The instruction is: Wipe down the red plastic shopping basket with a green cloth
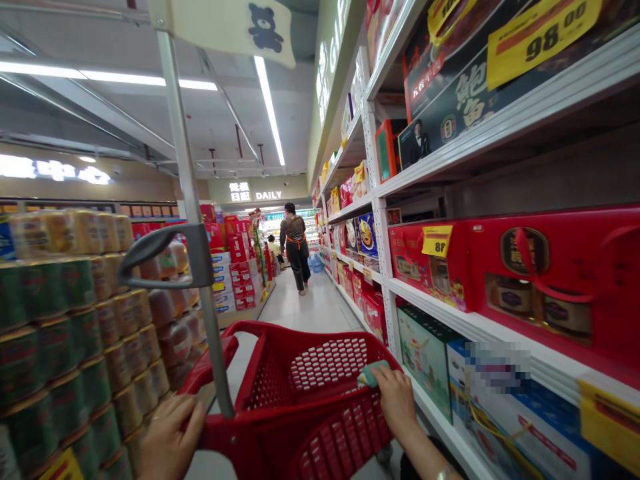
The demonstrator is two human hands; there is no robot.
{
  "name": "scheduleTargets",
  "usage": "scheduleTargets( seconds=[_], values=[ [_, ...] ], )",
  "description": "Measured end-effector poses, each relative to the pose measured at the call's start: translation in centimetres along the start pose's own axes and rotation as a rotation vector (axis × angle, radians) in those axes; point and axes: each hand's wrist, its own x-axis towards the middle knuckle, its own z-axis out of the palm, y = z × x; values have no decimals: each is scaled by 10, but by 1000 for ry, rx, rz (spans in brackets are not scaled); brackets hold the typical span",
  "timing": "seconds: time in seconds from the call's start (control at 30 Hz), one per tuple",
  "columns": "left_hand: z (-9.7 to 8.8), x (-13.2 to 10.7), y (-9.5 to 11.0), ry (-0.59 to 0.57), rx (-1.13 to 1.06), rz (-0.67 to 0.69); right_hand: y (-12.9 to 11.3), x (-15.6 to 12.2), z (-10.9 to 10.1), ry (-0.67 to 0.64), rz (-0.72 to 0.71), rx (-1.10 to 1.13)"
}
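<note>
A red plastic shopping cart (295, 420) with perforated basket walls stands directly in front of me. My left hand (173, 430) is closed on its near left corner, thumb lying along the red rim; the fingertips are partly hidden. On the cart's right rim rests my right hand (397, 400), its fingers curled over a small teal cloth (373, 373) pressed to the edge. A metal pole (187, 147) rises from the near left side of the cart, carrying a grey loop handle (165, 257) and a cream flag (230, 30) with a bear print.
White shelves (465, 307) with red gift boxes (540, 280) and yellow price tags run close along the right. Stacked cans (55, 320) crowd the left. Ahead, a person (295, 243) stands in the tiled aisle (320, 303), near red stacked cartons (240, 267).
</note>
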Motion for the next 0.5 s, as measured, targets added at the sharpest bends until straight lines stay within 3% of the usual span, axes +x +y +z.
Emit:
scheduleTargets(
  seconds=[0.1,0.2,0.4,0.5],
  values=[
    [1,5,14,25,13,-46,-19,-9,-12,-47,-38,30],
    [3,6,26,-34,27,-122,-51,-18,-26,-89,-121,104],
    [11,-4,33,-142,62,-259,-131,-27,-42,-92,-271,270],
    [10,-3,37,-167,52,-265,-157,-28,-47,-80,-337,300]
  ],
)
